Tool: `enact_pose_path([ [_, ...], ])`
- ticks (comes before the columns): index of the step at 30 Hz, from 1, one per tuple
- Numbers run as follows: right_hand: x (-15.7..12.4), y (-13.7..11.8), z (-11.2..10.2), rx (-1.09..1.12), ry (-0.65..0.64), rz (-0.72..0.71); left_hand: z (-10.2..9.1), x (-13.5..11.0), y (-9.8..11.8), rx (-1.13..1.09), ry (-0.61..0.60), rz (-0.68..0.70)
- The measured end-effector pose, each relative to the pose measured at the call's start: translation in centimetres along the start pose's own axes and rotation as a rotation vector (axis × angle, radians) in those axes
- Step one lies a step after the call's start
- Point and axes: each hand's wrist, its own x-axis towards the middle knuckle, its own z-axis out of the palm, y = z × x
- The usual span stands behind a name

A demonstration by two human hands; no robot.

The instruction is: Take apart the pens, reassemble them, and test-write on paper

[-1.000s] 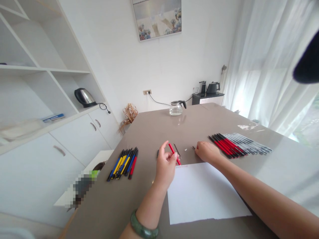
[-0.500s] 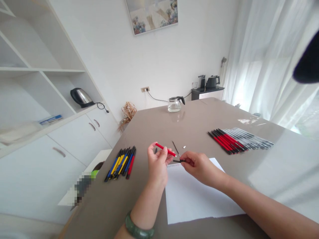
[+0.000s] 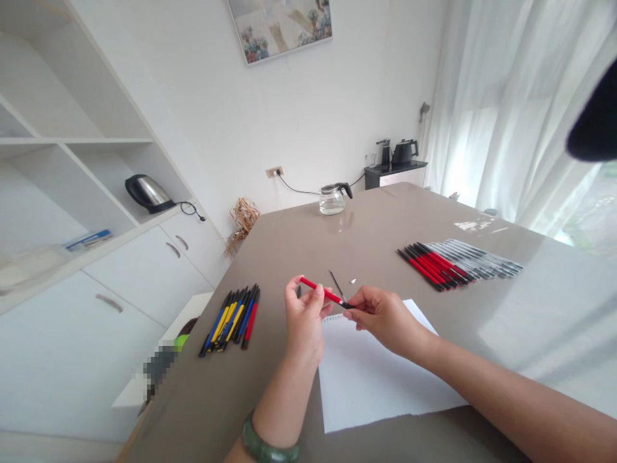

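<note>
My left hand (image 3: 304, 328) is closed on a red pen barrel (image 3: 311, 284), held at a slant between thumb and fingers. My right hand (image 3: 383, 321) pinches a black pen part (image 3: 347, 305) against the barrel's right end; whether the two are joined I cannot tell. Both hands are above the top edge of a white sheet of paper (image 3: 385, 386). Just beyond them lie a thin dark refill (image 3: 334, 279) and a small white scrap (image 3: 353, 281). A small dark piece (image 3: 299, 292) shows partly behind my left fingers.
Several blue, yellow and red pens with black ends (image 3: 231, 318) lie at left. On the right are rows of red and black pens (image 3: 431, 267) and clear pens (image 3: 477, 257). A glass pot (image 3: 331, 200) stands at the table's far edge, and white flakes (image 3: 472, 226) lie far right.
My right hand has brought the black part to the end of the red barrel, closing the gap between them. My left hand keeps its hold. The view has shifted slightly.
</note>
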Motion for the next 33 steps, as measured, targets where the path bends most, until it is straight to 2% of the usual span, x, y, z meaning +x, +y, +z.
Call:
enact_pose_path([
  [20,-0.17,0.08,0.2,0.028,0.012,-0.03,0.26,-0.13,-0.01,-0.005,-0.054,-0.003],
  [33,-0.04,0.11,0.08,-0.036,0.039,-0.019,0.63,-0.62,0.07,-0.02,-0.149,-0.041],
])
